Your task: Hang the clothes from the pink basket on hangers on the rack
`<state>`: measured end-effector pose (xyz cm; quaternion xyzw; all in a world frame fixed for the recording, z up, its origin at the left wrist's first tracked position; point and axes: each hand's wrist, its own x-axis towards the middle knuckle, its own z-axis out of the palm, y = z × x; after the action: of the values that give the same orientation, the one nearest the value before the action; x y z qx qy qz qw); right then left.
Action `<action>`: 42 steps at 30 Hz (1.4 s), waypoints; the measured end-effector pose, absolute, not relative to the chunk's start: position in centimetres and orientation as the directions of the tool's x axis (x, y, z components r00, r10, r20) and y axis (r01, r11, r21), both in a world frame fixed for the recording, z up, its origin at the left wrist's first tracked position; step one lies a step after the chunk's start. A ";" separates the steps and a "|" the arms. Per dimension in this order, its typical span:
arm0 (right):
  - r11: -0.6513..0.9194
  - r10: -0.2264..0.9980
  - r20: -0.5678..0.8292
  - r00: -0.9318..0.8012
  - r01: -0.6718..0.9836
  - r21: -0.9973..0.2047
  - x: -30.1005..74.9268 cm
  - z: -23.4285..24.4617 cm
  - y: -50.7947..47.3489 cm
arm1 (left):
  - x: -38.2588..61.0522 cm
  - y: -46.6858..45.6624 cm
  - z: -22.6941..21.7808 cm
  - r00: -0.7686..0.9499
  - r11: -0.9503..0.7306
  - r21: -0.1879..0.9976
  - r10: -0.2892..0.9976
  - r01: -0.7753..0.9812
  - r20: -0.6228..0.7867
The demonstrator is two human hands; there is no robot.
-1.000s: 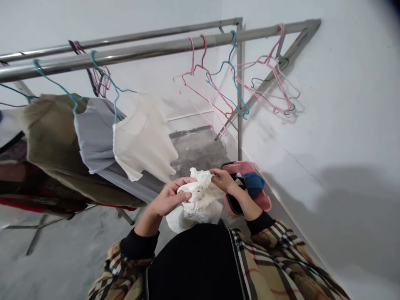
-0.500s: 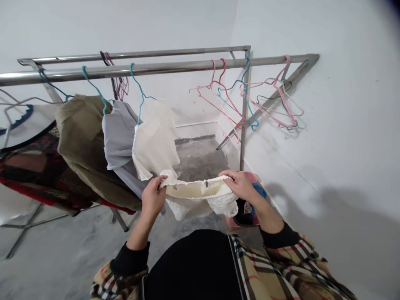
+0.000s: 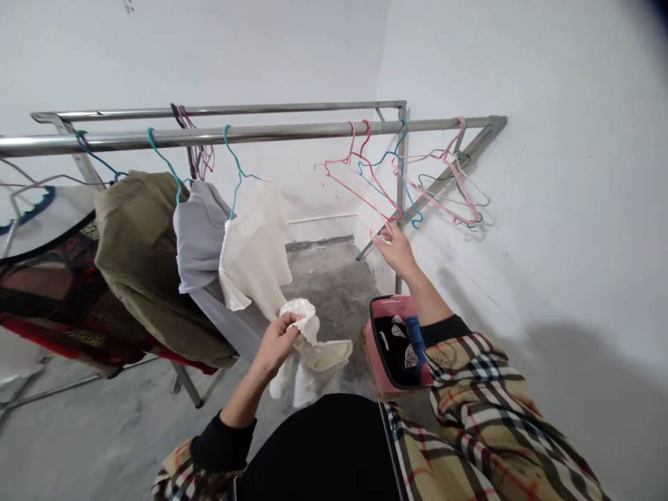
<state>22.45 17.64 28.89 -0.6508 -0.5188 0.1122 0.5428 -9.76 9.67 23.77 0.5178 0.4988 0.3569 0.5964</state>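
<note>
Walls (image 3: 568, 209): pale and meeting in a corner, they back the scene before us.
Floor (image 3: 328, 271): bare grey, it runs beneath everything we see.
Rack (image 3: 292, 131): two metal rails stretch across our view, the front one carrying clothes at left and bare hangers at right.
Hung clothes: from far left we pick out a dark-and-red garment (image 3: 42, 299), an olive garment (image 3: 140, 229), a grey garment (image 3: 201, 229) and a white top (image 3: 255, 243), the last on a turquoise hanger (image 3: 239, 167).
Pink basket (image 3: 376, 355): on the floor by the right wall, it holds black fabric with white patches and a blue cloth (image 3: 414, 330).
White garment (image 3: 318, 351): we find it bunched at the top and dangling above the floor, between the hung clothes and the basket.
Bare hangers: a pale pink hanger (image 3: 353, 139), a red hanger (image 3: 369, 132) and a blue hanger (image 3: 412, 202) crowd together, with more pink ones nearer the wall.
Left hand (image 3: 284, 341): thumb and fingers pinch the garment's gathered edge.
Right hand (image 3: 394, 247): raised, its fingertips meet the pale pink hanger's lower end; we cannot tell whether they grip it.
</note>
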 end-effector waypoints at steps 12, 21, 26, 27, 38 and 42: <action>0.384 0.847 0.378 0.375 0.061 -0.921 19.0 30.7 15.4 | -10.9 10.6 20.6 0.337 0.197 0.951 0.902 0.236 -0.271; 0.380 0.844 0.340 0.416 -0.017 -0.925 18.4 21.7 1.0 | -11.2 12.3 21.3 0.184 0.191 0.973 0.960 0.128 -0.213; 0.250 0.927 0.204 0.315 -0.112 -0.962 18.7 20.2 -3.1 | -9.9 14.1 21.4 0.085 0.112 0.993 0.990 0.037 -0.115; 0.227 0.934 0.188 0.304 -0.100 -0.969 18.9 20.4 -3.6 | -9.5 14.4 21.5 0.088 0.104 0.994 0.991 0.025 -0.106; -0.061 0.996 -0.022 0.085 0.484 -0.873 19.5 21.9 -5.1 | -6.0 16.4 21.6 0.031 -0.030 1.000 0.999 -0.001 0.030; -0.076 0.995 -0.034 0.095 0.490 -0.869 18.8 22.0 -4.5 | -5.7 15.7 22.2 -0.005 -0.155 0.931 0.986 0.329 0.166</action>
<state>18.76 -4.45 22.05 -0.6453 -0.5752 0.3490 0.3619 -5.67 15.69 22.21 0.6070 0.5417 0.4573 0.3591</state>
